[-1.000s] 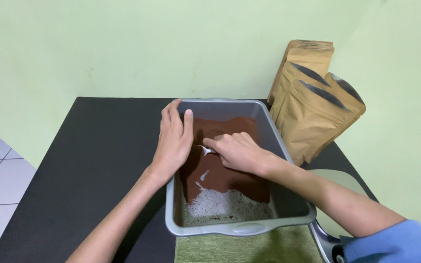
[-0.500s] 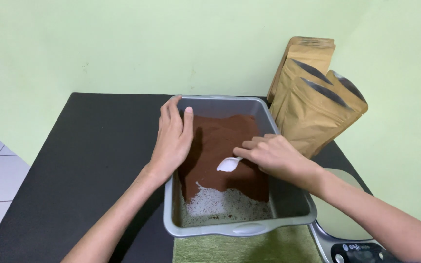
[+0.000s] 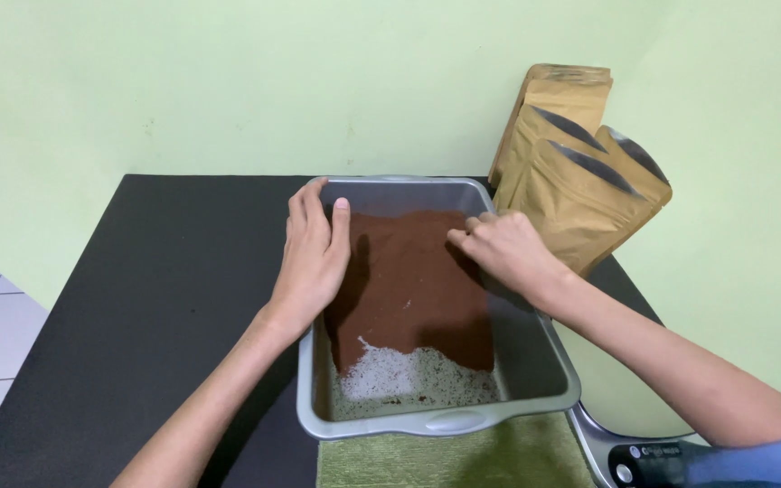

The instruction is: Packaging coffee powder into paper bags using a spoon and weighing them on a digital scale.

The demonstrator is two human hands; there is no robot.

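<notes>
left hand (image 3: 312, 253) on grey tray (image 3: 535, 361) (brown powder (image 3: 413, 280))

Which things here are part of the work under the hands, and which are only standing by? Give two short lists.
In use:
- grey tray, steadied by the left hand
- brown powder, under the right hand

Standing by:
- tan pouches
- kitchen scale
- green cloth
- black table

Not much to report on the person from my end: both forearms are bare, no watch, rings or gloves on the left hand (image 3: 312, 256) or right hand (image 3: 500, 250). Only clothing I can spot is a blue short sleeve (image 3: 761, 463) on the right arm.
</notes>
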